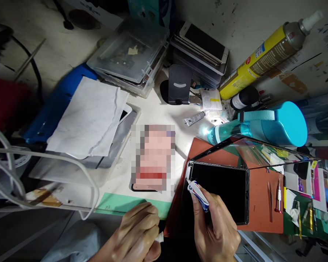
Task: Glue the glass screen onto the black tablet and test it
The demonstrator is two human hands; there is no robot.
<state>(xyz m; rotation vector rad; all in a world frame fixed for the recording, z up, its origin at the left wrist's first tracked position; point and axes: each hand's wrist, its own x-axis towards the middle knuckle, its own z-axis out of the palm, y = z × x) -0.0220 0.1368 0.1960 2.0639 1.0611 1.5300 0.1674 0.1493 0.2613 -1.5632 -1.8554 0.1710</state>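
Our right hand (pixel 217 225) pinches a tube (pixel 198 194), probably light and soft, best squeezed mid-body, over the tablet (pixel 221 193) at lower right, likely stiff but fragile: edges only. Our left hand (pixel 138 231) curls around a small white piece (pixel 160 238).

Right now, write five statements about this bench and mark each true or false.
1. The right hand holds a small tube. True.
2. Tweezers and a screwdriver lie right of the black screen. True.
3. The tube's tip is over the screen's middle. False: it is at the left edge.
4. The left hand lies flat. False: it is curled, with a small white piece showing.
5. White paper lies left of the screen. True.
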